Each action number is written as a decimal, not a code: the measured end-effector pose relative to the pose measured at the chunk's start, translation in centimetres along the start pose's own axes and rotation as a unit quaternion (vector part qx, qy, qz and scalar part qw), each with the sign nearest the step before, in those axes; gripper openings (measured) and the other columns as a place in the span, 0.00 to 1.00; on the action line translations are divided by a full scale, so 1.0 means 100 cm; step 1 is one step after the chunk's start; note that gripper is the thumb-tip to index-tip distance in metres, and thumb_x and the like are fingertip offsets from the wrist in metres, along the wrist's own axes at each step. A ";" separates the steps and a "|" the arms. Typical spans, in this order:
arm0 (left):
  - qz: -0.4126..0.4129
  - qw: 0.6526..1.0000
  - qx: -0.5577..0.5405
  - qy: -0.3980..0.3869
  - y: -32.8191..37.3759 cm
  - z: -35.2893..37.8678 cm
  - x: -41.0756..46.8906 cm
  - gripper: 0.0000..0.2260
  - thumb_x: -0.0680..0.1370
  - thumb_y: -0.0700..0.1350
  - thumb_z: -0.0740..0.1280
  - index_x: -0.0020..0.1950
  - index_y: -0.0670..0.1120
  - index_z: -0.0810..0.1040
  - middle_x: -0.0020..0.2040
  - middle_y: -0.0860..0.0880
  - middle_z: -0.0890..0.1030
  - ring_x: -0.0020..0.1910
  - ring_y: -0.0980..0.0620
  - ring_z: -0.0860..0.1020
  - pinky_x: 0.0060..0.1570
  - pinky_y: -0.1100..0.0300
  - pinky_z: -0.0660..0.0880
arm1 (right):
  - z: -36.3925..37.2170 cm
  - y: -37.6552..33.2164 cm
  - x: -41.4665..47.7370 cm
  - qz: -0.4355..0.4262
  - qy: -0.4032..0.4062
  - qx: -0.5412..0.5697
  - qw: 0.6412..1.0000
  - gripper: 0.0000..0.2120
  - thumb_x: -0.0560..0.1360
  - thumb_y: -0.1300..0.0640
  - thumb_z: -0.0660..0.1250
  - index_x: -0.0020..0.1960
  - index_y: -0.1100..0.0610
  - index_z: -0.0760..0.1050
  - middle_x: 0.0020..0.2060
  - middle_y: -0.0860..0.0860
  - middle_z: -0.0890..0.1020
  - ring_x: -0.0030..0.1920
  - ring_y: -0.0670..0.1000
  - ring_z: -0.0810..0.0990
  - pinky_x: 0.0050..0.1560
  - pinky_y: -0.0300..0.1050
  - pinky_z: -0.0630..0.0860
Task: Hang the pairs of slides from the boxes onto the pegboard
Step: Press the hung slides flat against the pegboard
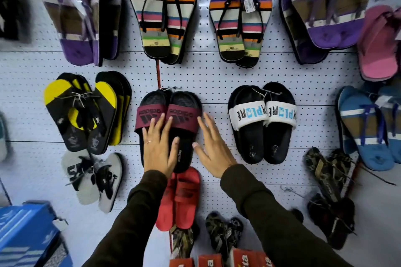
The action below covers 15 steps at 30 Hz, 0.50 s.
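Note:
A pair of black slides with maroon straps (182, 102) hangs toes-up at the middle of the white pegboard (217, 71). My left hand (159, 147) lies flat on the pair's lower half, fingers spread over the straps and soles. My right hand (211, 145) is open with fingers apart, just right of the pair; whether it touches the slide's edge or the board I cannot tell. A blue shoe box (28, 236) sits at the bottom left.
Many other pairs hang around: black slides with white straps (262, 123) to the right, red slides (180, 199) right below, yellow-black flip-flops (86, 110) to the left, striped pairs (162, 19) above. Red boxes (217, 260) stand at the bottom edge.

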<state>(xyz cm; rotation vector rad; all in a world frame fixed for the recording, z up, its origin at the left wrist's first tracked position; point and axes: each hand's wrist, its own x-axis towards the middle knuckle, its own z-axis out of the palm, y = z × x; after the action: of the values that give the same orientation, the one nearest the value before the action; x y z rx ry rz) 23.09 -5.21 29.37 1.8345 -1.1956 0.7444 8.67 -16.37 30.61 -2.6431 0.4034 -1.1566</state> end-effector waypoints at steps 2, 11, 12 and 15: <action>-0.016 1.000 0.019 -0.015 -0.024 -0.006 0.000 0.28 0.79 0.58 0.50 0.78 0.49 0.58 0.80 0.48 0.57 0.80 0.46 0.50 0.78 0.45 0.47 | 0.014 -0.014 0.010 -0.030 -0.022 -0.042 0.998 0.35 0.79 0.47 0.56 0.81 0.52 0.47 0.82 0.49 0.44 0.82 0.51 0.40 0.81 0.53 0.47; 0.008 0.993 0.016 -0.119 -0.061 0.004 0.019 0.37 0.76 0.68 0.47 0.80 0.49 0.51 0.81 0.49 0.49 0.80 0.46 0.43 0.79 0.47 0.50 | 0.049 -0.012 0.032 0.028 -0.070 -0.113 0.991 0.34 0.79 0.47 0.55 0.81 0.50 0.46 0.82 0.47 0.42 0.82 0.55 0.39 0.81 0.54 0.53; 0.004 0.992 0.018 -0.128 -0.062 0.007 0.021 0.37 0.75 0.68 0.46 0.80 0.50 0.51 0.81 0.50 0.49 0.80 0.46 0.43 0.79 0.46 0.50 | 0.050 -0.009 0.033 0.035 -0.076 -0.117 0.990 0.34 0.79 0.48 0.55 0.81 0.50 0.46 0.82 0.48 0.42 0.82 0.55 0.40 0.81 0.54 0.54; 0.005 0.989 0.027 -0.143 -0.063 0.010 0.024 0.38 0.74 0.70 0.44 0.80 0.51 0.50 0.81 0.52 0.47 0.80 0.47 0.42 0.79 0.47 0.49 | 0.051 -0.006 0.038 0.053 -0.088 -0.129 0.986 0.35 0.79 0.50 0.57 0.81 0.50 0.44 0.82 0.48 0.41 0.82 0.55 0.41 0.80 0.53 0.55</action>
<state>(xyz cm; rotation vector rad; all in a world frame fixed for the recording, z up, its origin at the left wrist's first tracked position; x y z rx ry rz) 29.85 -5.70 28.87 2.0323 -1.3771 0.5345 15.00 -16.62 30.03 -2.8721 0.6920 -0.8826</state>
